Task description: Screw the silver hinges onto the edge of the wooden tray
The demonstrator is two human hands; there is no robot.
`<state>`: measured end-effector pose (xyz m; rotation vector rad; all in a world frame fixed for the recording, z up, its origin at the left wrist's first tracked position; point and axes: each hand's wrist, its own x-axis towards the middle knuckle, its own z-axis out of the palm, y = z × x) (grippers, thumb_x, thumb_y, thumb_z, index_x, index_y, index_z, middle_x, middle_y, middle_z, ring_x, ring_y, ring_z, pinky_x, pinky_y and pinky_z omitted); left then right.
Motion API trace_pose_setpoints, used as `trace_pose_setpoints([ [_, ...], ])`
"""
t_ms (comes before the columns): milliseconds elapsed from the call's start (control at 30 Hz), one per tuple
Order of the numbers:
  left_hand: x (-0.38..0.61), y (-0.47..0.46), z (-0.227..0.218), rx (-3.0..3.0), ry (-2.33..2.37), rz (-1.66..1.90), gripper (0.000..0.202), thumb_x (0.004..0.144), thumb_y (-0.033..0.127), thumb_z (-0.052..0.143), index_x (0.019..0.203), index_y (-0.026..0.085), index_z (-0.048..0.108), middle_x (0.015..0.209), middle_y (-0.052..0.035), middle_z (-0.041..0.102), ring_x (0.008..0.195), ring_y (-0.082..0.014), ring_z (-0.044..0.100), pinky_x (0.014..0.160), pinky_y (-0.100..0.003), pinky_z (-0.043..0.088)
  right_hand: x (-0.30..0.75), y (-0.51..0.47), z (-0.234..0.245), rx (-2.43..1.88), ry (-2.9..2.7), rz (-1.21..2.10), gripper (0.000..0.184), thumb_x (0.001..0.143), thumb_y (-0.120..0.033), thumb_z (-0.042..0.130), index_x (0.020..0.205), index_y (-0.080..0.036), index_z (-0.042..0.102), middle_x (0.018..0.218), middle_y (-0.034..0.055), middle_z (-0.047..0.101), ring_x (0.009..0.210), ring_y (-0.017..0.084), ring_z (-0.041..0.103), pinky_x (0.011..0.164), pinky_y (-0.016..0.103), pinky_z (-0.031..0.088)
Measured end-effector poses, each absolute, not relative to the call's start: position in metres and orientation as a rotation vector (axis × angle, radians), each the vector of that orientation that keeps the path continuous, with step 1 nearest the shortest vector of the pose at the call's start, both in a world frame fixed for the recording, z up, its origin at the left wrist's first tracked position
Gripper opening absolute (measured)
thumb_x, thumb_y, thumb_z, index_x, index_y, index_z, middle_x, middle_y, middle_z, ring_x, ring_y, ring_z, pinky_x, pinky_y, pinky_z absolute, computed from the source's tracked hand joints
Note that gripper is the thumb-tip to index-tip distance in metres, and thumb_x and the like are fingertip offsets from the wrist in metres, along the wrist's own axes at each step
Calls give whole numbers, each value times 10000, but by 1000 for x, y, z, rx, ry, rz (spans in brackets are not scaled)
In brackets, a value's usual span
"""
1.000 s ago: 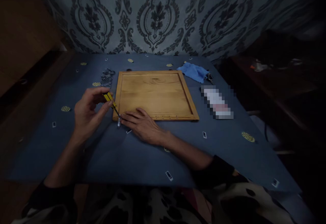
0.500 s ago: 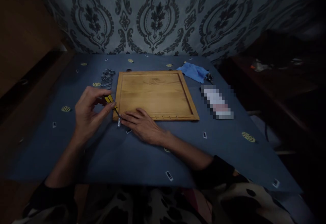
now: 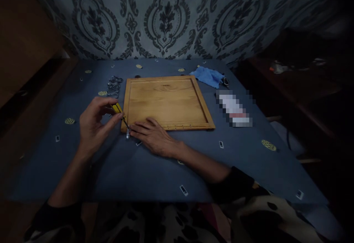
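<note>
My left hand (image 3: 96, 123) is closed on a screwdriver (image 3: 117, 108) with a yellow and black handle. Its shaft slants down to the near left corner of a wooden panel (image 3: 166, 99) with a raised frame. At that corner a small shiny metal piece (image 3: 127, 134), perhaps a hook, sticks out past the near edge. My right hand (image 3: 156, 138) lies across the panel's near edge, fingers stretched toward the screwdriver tip, fingertips beside the metal piece. Whether they touch the piece is unclear. A row of small dark holes shows along the near frame strip.
Several metal hooks (image 3: 114, 84) lie left of the panel on the blue tablecloth (image 3: 138, 176). Behind its right corner is a blue cloth (image 3: 208, 77) with a dark metal item beside it. A blurred-out pack (image 3: 233, 108) lies at the right. A patterned wall (image 3: 166, 18) stands behind.
The view has shifted slightly, moving the panel a little left in the picture. My hands keep nearly the same pose, with the screwdriver tip still at the corner.
</note>
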<state>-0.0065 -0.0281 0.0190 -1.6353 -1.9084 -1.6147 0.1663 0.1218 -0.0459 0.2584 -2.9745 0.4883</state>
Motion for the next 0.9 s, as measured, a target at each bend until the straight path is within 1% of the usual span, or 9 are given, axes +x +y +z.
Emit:
trace_pose_setpoints([
  [67,-7,-28,18,-1575,-1910,-1620,295,881,266,854,1148,284,731,1052,8,700,820,-138,683,732,-267,608,166,122,-45,261,-2975,495,514,1073,-132,492,1577,-232,523,1649,91,522,1573,275,418,1289,612,289],
  [133,-6,-28,17,-1553,-1925,-1633,277,889,268,846,1138,275,726,1041,5,708,837,-143,700,746,-267,614,166,121,-45,265,-2975,493,516,1076,-131,484,1584,-217,512,1649,93,521,1570,281,423,1284,619,295],
  [267,-3,-28,19,-1596,-1965,-1689,244,945,342,791,1160,268,702,1058,-28,732,945,-202,756,861,-359,659,166,121,-48,259,-2954,469,514,1074,-138,503,1580,-224,513,1638,79,539,1557,281,443,1266,615,331],
  [333,-1,-28,21,-1585,-1968,-1702,243,955,360,785,1163,272,694,1064,-35,736,955,-209,763,878,-378,666,166,122,-49,257,-2948,452,504,1080,-149,500,1575,-241,518,1637,67,541,1554,273,447,1268,603,328],
  [467,0,-28,25,-1518,-1896,-1715,260,936,355,817,1157,292,694,1049,-20,725,964,-195,757,849,-347,665,166,123,-50,264,-2942,431,480,1088,-163,493,1555,-262,544,1631,52,551,1554,257,443,1283,571,310],
  [600,-1,-29,25,-1481,-1932,-1684,278,922,398,829,1143,291,699,1035,-19,718,943,-198,753,823,-346,663,167,123,-50,274,-2929,442,507,1066,-138,524,1559,-255,539,1634,67,546,1551,262,446,1272,591,322],
  [700,-1,-30,23,-1491,-1963,-1657,260,923,367,823,1139,279,706,1031,-19,718,909,-187,745,804,-331,657,167,123,-50,269,-2926,452,515,1058,-128,531,1558,-250,540,1631,72,549,1550,263,448,1270,596,326],
  [900,0,-29,21,-1533,-1951,-1666,245,929,300,806,1151,278,707,1041,-14,721,912,-177,744,817,-313,649,165,122,-50,263,-2953,465,520,1066,-129,508,1576,-226,522,1631,91,545,1558,283,439,1269,617,325],
])
